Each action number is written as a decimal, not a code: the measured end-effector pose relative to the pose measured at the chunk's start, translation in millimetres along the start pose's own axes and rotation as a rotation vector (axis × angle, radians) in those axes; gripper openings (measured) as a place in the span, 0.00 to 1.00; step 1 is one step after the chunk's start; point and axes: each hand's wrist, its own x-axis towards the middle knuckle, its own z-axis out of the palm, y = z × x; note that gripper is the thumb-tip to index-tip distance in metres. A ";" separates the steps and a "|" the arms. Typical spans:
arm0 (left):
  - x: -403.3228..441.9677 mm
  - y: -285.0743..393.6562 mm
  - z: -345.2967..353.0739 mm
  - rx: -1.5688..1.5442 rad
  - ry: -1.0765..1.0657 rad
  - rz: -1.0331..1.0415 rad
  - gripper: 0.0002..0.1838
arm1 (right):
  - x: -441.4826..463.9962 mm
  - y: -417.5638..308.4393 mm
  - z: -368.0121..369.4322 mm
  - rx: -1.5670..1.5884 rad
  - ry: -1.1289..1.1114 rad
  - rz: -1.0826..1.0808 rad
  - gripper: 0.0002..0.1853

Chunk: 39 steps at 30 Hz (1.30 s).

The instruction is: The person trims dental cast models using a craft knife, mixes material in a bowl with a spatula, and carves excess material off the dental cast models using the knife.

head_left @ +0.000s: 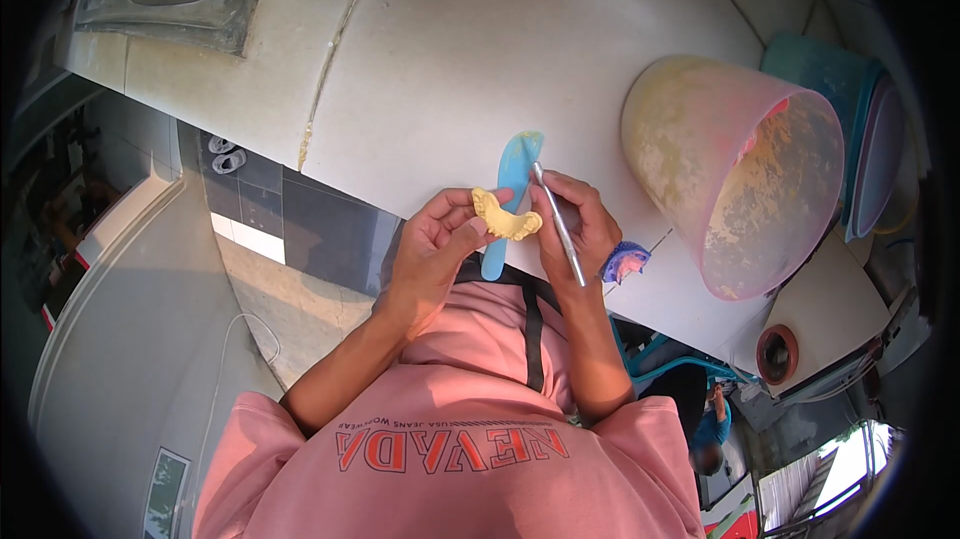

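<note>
My left hand (437, 244) pinches a pale yellow dental cast (509, 223), curved like a horseshoe, between thumb and fingers. In my right hand (583, 226) is a slim metal pen-shaped tool (560, 227), held slanted with its upper end by the fingertips. The cast's right end meets my right fingers; I cannot tell whether they press on it. Behind the cast, a light blue plastic spatula (521, 158) lies at the counter's near edge, its blade smeared with yellow. A blue and pink dental impression (625, 262) sits just right of my right wrist.
A large translucent pink tub (664, 139), crusted with dried yellow material, lies tipped on the white counter (430, 89) to the right. Teal containers (826, 69) stand behind it. A sink (110, 9) is at the far left. Another person (712, 434) is at the lower right.
</note>
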 end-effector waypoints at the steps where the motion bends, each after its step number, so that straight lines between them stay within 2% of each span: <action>1: -0.5 0.2 0.1 0.000 0.000 0.000 0.14 | 0.9 -0.6 -0.4 -0.015 -0.006 -0.015 0.11; 10: -1.5 8.0 -2.2 -0.087 -0.003 0.015 0.16 | 2.8 -6.9 -2.5 -0.028 -0.033 0.002 0.11; 12: -1.1 7.1 -3.1 0.024 -0.034 0.028 0.17 | 2.8 -5.9 -2.5 -0.028 -0.031 -0.009 0.11; 21: -2.5 6.2 -2.2 0.006 -0.032 0.031 0.17 | -0.4 -5.6 -6.6 0.015 -0.065 -0.003 0.11; 23: -5.7 9.7 0.2 -0.021 -0.021 0.052 0.17 | -0.7 -15.2 -12.1 0.186 -0.071 0.201 0.10; 24: -8.6 12.9 2.6 -0.047 -0.006 0.067 0.17 | 1.2 -23.0 -16.0 0.188 -0.070 0.186 0.10; 27: -25.0 30.7 17.3 -0.034 -0.008 0.186 0.17 | 9.6 -64.6 -34.2 0.407 -0.028 0.317 0.10; 31: -59.2 63.6 51.0 -0.024 -0.048 0.365 0.18 | 17.3 -118.2 -68.3 0.530 -0.034 0.084 0.10; 33: -77.6 75.0 65.5 -0.030 -0.127 0.468 0.18 | 25.2 -153.9 -86.2 0.519 -0.095 -0.145 0.09; 39: -121.5 79.2 102.8 -0.045 -0.273 0.815 0.17 | 35.0 -217.8 -121.1 0.460 -0.276 -0.535 0.10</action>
